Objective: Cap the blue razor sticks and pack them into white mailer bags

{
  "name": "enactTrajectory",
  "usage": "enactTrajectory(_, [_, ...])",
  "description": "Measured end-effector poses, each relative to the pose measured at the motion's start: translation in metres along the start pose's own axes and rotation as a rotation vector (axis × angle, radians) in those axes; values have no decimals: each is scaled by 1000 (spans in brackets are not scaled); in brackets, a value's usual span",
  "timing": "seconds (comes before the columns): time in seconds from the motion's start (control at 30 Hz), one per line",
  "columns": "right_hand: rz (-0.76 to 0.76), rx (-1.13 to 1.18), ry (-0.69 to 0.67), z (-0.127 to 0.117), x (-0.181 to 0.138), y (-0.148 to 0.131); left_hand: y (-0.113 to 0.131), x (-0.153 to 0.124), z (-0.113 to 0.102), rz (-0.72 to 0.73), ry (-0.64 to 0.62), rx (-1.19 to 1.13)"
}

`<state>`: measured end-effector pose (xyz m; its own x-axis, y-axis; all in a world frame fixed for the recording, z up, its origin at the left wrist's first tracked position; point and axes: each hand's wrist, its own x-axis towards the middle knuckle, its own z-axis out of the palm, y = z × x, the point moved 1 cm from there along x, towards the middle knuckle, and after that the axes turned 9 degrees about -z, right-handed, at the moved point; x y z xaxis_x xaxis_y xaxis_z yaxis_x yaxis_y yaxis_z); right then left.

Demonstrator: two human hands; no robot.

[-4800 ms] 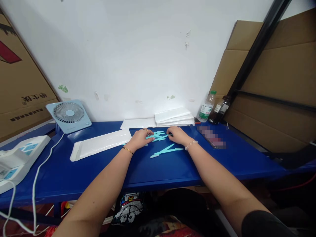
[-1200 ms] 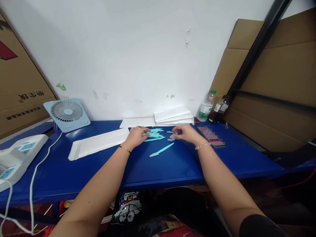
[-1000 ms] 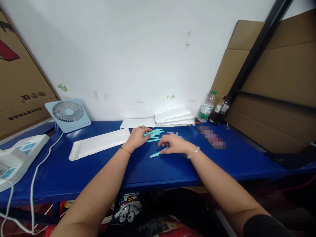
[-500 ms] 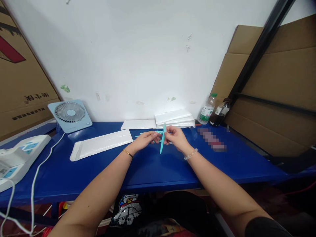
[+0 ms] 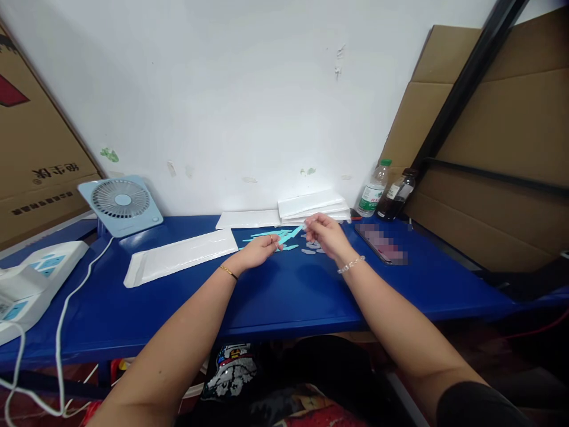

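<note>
A slim teal plastic stick [image 5: 291, 235] slants up to the right between my hands. My left hand [image 5: 260, 251] pinches its lower end between thumb and fingers. At its upper end, the fingers of my right hand [image 5: 328, 234] are closed; a pale bit shows at their tips, too small to make out. Several more teal sticks [image 5: 262, 233] lie loose on the blue table [image 5: 284, 296], behind and under my left hand. Small translucent greyish pieces [image 5: 308, 251] are scattered beneath my right hand, partly hidden by it.
A white padded envelope [image 5: 182, 255] lies to the left, and a stack of white packets [image 5: 313, 207] is against the wall. A phone [image 5: 377, 243] and two bottles [image 5: 373, 193] are on the right. A blue fan [image 5: 124, 201] and white power strip [image 5: 48, 279] with cables occupy the left.
The teal stick has gone from nearly upright in my right hand to slanting, with my left hand now gripping its lower end. My right hand has shifted slightly up and right.
</note>
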<state>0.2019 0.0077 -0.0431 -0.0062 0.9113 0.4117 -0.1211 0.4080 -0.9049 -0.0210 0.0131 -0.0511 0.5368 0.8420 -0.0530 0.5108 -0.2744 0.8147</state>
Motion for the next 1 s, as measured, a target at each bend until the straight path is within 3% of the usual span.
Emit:
enactTrajectory(0.13, [-44, 16, 169, -23, 6, -3, -2, 0, -4, -27, 89, 61])
enactTrajectory(0.33, [88, 10, -8, -21, 5, 2, -2, 2, -3, 60, 64, 148])
enactTrajectory(0.53, [42, -73, -52, -16, 1, 1, -6, 1, -3, -1, 40, 112])
enactTrajectory(1.0, [73, -129, -251, -10, -3, 7, -2, 0, -1, 16, 23, 111])
